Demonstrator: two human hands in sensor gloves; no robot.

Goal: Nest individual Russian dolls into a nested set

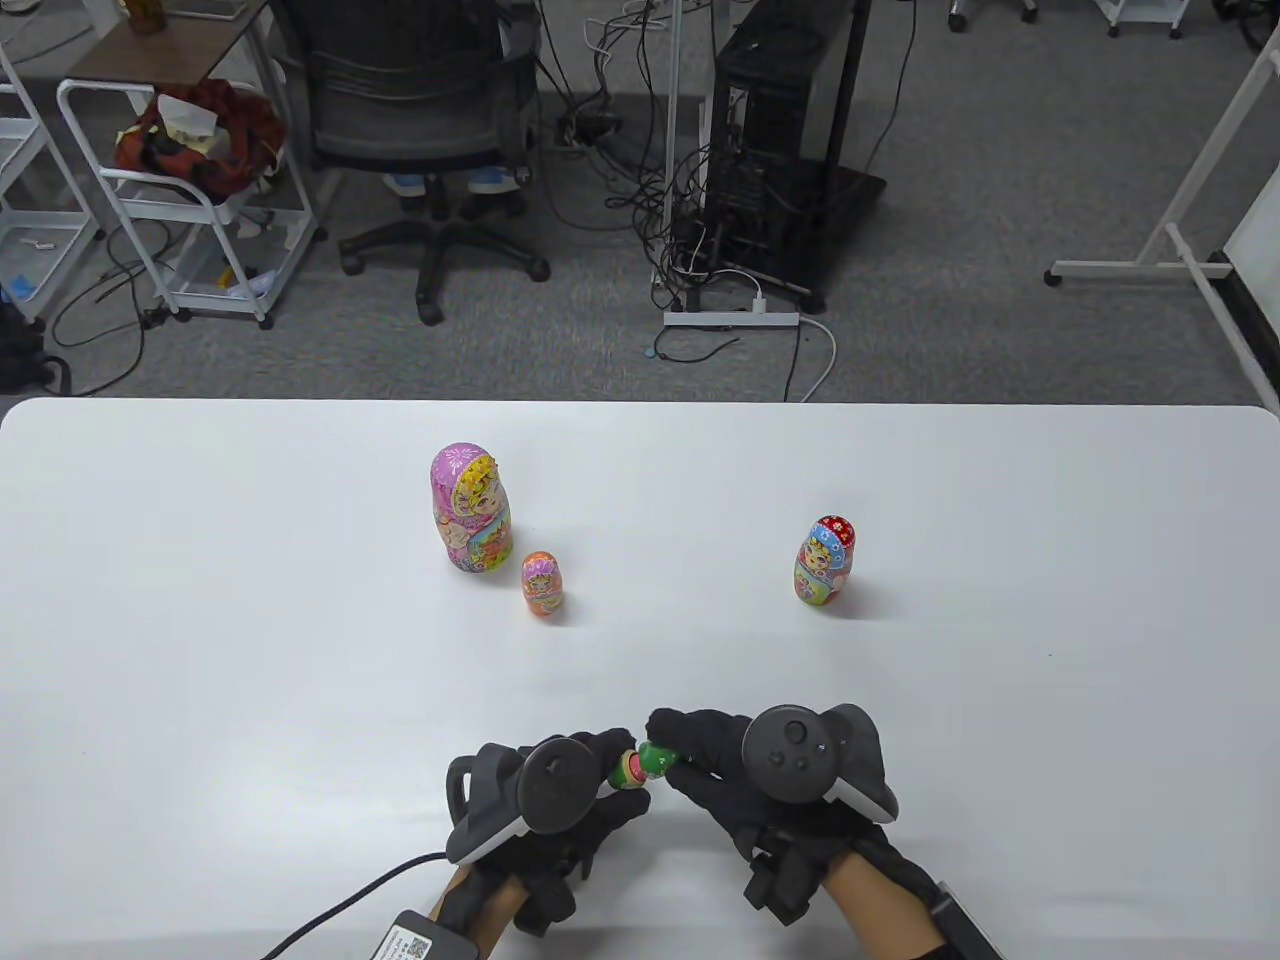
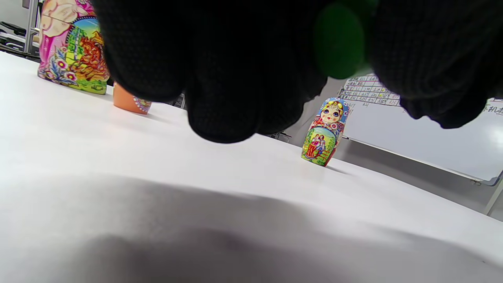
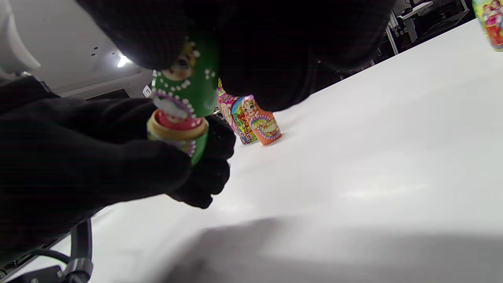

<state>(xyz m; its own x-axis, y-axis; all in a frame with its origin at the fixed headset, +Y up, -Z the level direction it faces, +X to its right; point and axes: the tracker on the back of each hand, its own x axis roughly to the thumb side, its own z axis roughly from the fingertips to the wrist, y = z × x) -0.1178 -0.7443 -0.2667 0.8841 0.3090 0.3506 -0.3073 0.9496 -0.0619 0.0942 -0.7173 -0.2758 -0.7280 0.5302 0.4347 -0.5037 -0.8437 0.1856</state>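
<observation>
At the bottom centre we see our left hand [image 1: 560,800] gripping the green doll's base [image 1: 627,772]. Our right hand [image 1: 760,780] grips its green top [image 1: 655,757], the halves slightly parted between our fingertips.

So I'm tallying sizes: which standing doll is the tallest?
The pink-and-yellow painted wooden doll, far left; it towers over the small orange doll beside it and the red-capped doll standing apart on the right.

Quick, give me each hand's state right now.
Left hand: holds the bottom half of the small green doll.
Right hand: holds the doll's green top half.
</observation>
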